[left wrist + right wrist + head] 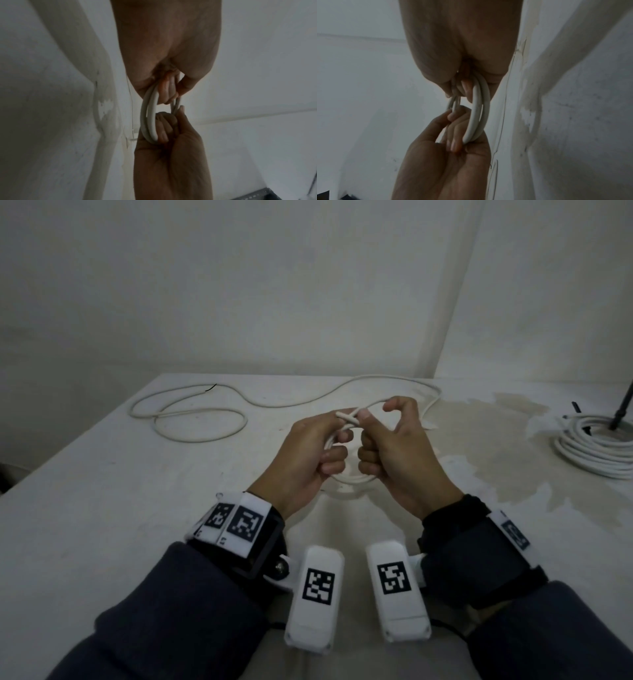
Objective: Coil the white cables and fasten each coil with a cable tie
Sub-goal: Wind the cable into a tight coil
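We see both hands raised just above the tabletop [102,474], close together and facing each other, with a small coil [346,478] of white cable held between them. The left hand [308,450] has its fingers curled round the left side of the coil, and its thumb and forefinger pinch the cut end of the cable [347,416], which sticks out toward the right hand [394,453]. The right hand grips the other side of the coil with its lower fingers curled in, its thumb pressing at the top near the cable end and its forefinger bent upward in a hook. From the left wrist view we make out two turns of the coil [149,119] lying side by side, running from the fingers of the left hand [164,40] into the curled fingers of the right hand [173,155]; the right wrist view shows the same two turns [477,115] between the right hand [462,40] and the left hand [447,162]. The rest of the white cable [191,412] trails from the hands away across the tabletop, curving along the far edge and lying in loose loops at the far left, its dark-tipped end resting there. At the right edge of the tabletop sits a second, larger coil of white cable [592,446], well apart from the hands, with a dark pole [621,412] standing inside its ring. Pale stains [496,440] mark the tabletop to the right of the hands
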`<state>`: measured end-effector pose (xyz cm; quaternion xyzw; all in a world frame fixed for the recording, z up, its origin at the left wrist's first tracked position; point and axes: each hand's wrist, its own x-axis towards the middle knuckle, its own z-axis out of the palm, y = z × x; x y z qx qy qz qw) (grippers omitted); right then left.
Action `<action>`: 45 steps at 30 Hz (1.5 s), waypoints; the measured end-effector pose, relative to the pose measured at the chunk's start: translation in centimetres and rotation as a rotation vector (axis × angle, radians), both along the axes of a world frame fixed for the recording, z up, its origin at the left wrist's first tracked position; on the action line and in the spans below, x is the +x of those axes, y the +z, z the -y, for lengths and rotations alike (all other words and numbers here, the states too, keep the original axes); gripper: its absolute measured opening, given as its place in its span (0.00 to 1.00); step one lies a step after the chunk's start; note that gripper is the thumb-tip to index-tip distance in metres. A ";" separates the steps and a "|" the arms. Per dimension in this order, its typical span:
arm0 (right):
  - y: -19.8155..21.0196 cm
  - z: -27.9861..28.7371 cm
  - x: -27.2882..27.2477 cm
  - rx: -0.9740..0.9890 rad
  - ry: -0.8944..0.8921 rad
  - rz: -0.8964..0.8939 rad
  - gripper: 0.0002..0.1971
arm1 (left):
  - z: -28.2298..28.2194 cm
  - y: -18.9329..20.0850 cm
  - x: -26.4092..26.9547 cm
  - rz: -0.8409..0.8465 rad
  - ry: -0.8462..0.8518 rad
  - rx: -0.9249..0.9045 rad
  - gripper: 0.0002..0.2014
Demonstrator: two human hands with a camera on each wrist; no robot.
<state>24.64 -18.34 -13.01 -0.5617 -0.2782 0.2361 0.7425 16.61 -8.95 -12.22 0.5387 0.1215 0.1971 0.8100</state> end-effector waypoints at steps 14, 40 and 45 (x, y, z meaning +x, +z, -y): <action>0.0 0.8 1.1 -0.290 -0.211 0.620 0.06 | 0.0 -0.2 -0.2 -0.077 0.409 0.596 0.15; 0.5 0.9 -0.3 -0.064 0.572 -0.116 0.16 | 0.4 -0.1 -0.1 -0.001 0.497 0.250 0.14; 0.8 0.7 -0.4 -0.047 0.658 -0.211 0.19 | 0.6 -0.2 0.1 -0.030 0.502 0.232 0.17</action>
